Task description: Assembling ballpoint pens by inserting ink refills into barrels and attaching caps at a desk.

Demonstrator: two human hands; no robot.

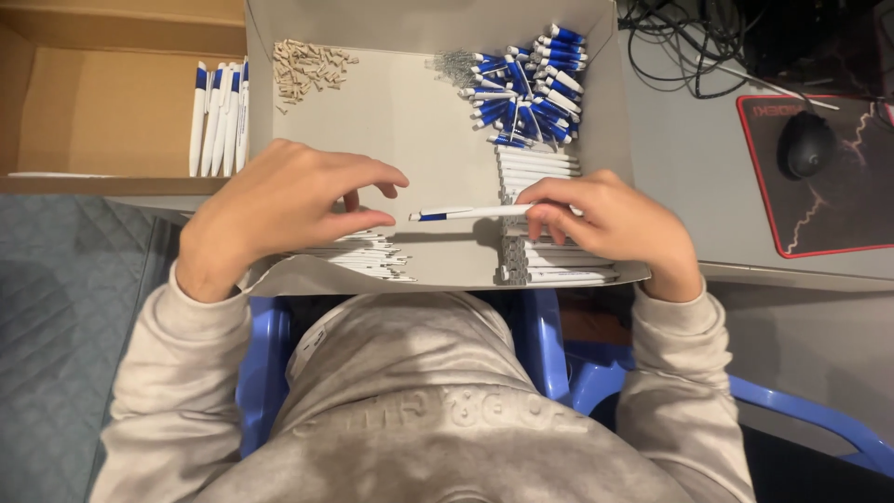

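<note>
My right hand [610,228] pinches a white plastic pen barrel with blue tip [470,213] over the grey cardboard tray [410,130]; my left hand [279,210] hovers, fingers curled, gripping nothing, above white refills [358,256] at the tray's near edge.

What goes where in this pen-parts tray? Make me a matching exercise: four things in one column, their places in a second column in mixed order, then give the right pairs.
Things:
1. Blue and white pen tips
2. Beige small parts
3. Finished pens
4. Computer mouse

Places:
A. In the brown cardboard box at the left
B. On the red-edged mat at the right
C. Far right corner of the tray
D. Far left corner of the tray

Pairs: 1-C, 2-D, 3-A, 4-B

The right hand holds one pen over the tray; the left hand hovers beside its tip.
</note>
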